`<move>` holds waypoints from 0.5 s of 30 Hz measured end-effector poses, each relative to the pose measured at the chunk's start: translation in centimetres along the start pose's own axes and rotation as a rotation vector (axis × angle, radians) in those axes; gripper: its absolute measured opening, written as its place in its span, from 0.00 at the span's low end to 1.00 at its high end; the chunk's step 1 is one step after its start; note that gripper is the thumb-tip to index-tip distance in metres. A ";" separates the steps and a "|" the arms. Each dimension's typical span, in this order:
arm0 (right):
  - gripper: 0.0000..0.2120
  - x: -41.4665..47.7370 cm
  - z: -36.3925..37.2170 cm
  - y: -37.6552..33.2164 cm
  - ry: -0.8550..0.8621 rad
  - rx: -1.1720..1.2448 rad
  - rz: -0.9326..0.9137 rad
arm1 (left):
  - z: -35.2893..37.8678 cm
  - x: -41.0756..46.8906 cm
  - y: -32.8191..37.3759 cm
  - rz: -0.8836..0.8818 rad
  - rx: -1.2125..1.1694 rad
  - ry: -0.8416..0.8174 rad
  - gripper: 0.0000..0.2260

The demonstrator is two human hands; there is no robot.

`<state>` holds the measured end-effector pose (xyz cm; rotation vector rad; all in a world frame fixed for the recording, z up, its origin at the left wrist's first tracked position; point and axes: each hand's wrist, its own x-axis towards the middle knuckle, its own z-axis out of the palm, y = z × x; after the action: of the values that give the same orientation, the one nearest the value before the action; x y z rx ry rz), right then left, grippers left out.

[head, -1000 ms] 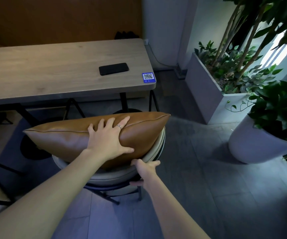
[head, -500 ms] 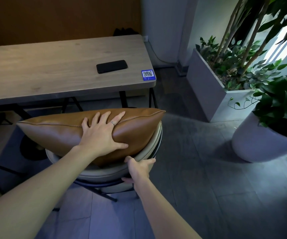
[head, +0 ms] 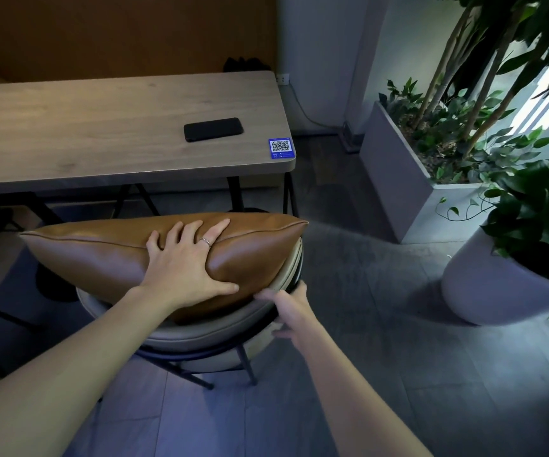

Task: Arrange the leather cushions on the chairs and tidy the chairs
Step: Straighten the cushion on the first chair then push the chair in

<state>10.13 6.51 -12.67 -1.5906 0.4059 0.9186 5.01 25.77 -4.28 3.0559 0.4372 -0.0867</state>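
Observation:
A tan leather cushion (head: 101, 255) lies across a round beige chair (head: 200, 334) with thin black legs, just in front of the table. The cushion overhangs the chair on the left. My left hand (head: 187, 262) grips its right half, fingers spread over the top seam and thumb on the near face. My right hand (head: 291, 311) holds the chair's padded rim at the right, below the cushion's corner.
Beyond the chair stands a long wooden table (head: 85, 136) with a black phone (head: 213, 129) and a blue QR sticker (head: 281, 148). To the right are a rectangular grey planter (head: 395, 179) and a round white plant pot (head: 484, 291). Black chair legs show at left.
The chair and cushion have shifted slightly left relative to the table, with both hands keeping their hold.

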 end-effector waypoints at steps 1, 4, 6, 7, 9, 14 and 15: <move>0.59 0.4 -0.1 -0.8 0.020 -0.010 -0.009 | 0.1 0.0 0.1 -0.006 0.001 0.000 0.53; 0.61 1.0 -0.1 -2.2 0.033 -0.021 -0.004 | 0.1 0.1 0.1 -0.015 0.008 -0.004 0.53; 0.61 1.4 -0.4 -2.4 0.024 -0.020 -0.002 | 0.2 0.1 0.2 -0.018 0.011 -0.006 0.53; 0.62 1.5 -0.5 -2.4 0.016 -0.016 0.000 | 0.2 0.2 0.2 -0.018 0.010 -0.003 0.53; 0.63 1.7 -0.7 -2.4 0.001 -0.021 0.004 | 0.4 0.1 0.3 -0.016 0.004 0.008 0.53; 0.59 2.1 -1.2 -2.5 -0.012 -0.033 0.014 | 0.5 0.0 0.7 -0.017 0.008 0.015 0.53; 0.59 2.0 -1.3 -2.6 -0.014 -0.037 0.017 | 0.5 -0.1 0.8 -0.019 0.009 0.013 0.53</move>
<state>13.63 6.40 -12.49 -1.6156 0.3952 0.9540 5.15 24.99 -4.75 3.0630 0.4676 -0.0703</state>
